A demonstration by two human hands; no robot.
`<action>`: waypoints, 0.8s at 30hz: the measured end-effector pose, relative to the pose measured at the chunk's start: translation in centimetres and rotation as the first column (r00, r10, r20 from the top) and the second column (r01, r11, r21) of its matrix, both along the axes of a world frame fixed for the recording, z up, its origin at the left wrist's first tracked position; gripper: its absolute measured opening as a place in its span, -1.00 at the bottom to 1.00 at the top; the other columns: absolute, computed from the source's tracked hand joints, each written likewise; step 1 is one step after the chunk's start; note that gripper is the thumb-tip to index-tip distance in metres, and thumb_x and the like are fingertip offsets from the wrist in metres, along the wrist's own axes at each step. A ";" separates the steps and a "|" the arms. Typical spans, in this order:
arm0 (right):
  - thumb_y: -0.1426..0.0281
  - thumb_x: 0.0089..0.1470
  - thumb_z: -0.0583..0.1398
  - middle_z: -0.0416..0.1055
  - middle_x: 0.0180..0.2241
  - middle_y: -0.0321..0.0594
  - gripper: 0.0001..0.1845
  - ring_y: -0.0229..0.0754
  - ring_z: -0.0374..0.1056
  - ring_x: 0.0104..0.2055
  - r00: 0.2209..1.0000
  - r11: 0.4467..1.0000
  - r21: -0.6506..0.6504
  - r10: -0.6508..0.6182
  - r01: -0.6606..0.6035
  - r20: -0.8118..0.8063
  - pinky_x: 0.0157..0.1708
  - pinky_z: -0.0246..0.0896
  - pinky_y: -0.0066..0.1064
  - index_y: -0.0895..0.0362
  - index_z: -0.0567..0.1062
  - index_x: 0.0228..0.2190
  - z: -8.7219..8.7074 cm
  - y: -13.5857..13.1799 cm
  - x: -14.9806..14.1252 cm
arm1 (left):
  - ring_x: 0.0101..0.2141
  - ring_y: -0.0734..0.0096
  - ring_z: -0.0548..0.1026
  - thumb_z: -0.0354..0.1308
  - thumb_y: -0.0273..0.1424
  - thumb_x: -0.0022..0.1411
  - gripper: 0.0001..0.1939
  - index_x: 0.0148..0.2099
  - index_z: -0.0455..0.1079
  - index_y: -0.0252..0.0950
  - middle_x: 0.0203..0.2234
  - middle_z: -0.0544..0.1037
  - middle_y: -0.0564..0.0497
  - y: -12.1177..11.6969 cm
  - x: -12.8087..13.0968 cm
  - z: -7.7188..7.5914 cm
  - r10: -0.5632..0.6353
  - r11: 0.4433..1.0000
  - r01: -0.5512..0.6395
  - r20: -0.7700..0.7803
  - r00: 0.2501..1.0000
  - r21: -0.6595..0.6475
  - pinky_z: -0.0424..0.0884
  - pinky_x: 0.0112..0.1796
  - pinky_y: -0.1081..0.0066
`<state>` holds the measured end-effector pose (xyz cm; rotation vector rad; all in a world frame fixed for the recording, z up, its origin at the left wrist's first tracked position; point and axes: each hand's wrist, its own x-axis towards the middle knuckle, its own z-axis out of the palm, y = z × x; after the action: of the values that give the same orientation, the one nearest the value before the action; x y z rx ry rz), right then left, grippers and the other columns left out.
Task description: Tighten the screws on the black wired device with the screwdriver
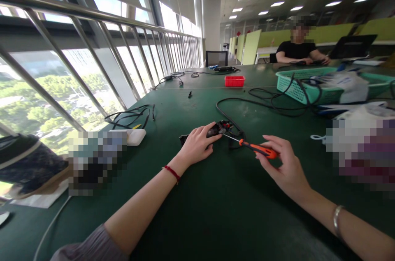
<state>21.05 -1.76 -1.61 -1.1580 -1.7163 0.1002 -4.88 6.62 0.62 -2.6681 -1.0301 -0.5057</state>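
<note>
My left hand (pixel 197 146) rests on the green table (pixel 216 211), fingers closed over a small black device (pixel 216 130) with red and black wires at its end. My right hand (pixel 282 162) grips an orange-handled screwdriver (pixel 257 150); its metal tip points left into the device's wired end. A black cable (pixel 234 119) loops away from the device toward the back right.
A red tray (pixel 234 81) sits farther back, a teal basket (pixel 299 86) with cables at the right. A white box (pixel 135 136) and coiled black cables (pixel 132 115) lie left, by the window railing. Another person sits at the far end with a laptop (pixel 352 46).
</note>
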 end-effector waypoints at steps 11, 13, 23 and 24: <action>0.24 0.22 0.05 0.44 -0.59 -0.39 -0.75 -0.31 0.36 -0.66 0.991 0.979 -0.183 0.105 -0.089 0.078 -0.63 0.27 -0.51 0.10 0.33 -0.13 0.7 -0.6 -0.2 | 0.06 0.20 0.38 -0.03 -0.55 0.16 -0.45 0.21 0.06 -0.39 0.15 0.30 -0.23 0.2 0.6 -0.6 0.161 0.986 -0.164 0.096 0.982 0.027 0.29 0.06 0.23; 0.23 0.21 0.05 0.45 -0.55 -0.36 -0.72 -0.31 0.35 -0.64 0.992 0.976 -0.204 0.096 -0.079 0.077 -0.59 0.28 -0.48 0.11 0.31 -0.10 0.6 -0.5 -0.2 | 0.02 0.17 0.40 -0.03 -0.51 0.19 -0.44 0.24 0.05 -0.45 0.05 0.39 -0.24 0.0 0.9 -0.7 0.224 0.973 -0.227 0.056 0.973 0.038 0.29 0.05 0.22; 0.39 0.13 0.14 0.43 -0.25 -0.17 -0.79 -0.16 0.44 -0.23 0.987 0.993 0.084 0.072 -0.085 0.144 -0.20 0.39 -0.30 0.08 0.38 -0.15 0.2 0.1 0.1 | -0.19 0.20 0.43 -0.03 -0.43 0.23 -0.55 0.18 0.23 -0.30 -0.16 0.45 -0.10 -0.6 0.6 -0.1 0.388 0.921 -0.389 0.021 0.921 0.035 0.36 -0.17 0.23; 0.40 0.14 0.13 0.43 -0.25 -0.17 -0.78 -0.16 0.44 -0.22 0.986 0.992 0.086 0.079 -0.092 0.144 -0.20 0.39 -0.30 0.08 0.39 -0.13 0.3 0.1 0.1 | -0.19 0.21 0.43 -0.03 -0.44 0.22 -0.53 0.19 0.22 -0.31 -0.15 0.44 -0.10 -0.5 0.4 -0.1 0.371 0.928 -0.371 0.017 0.929 0.027 0.36 -0.17 0.25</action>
<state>21.12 -1.67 -1.35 -1.0444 -1.8752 -0.0090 -4.45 6.10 0.48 -2.3610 -1.4746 -0.4508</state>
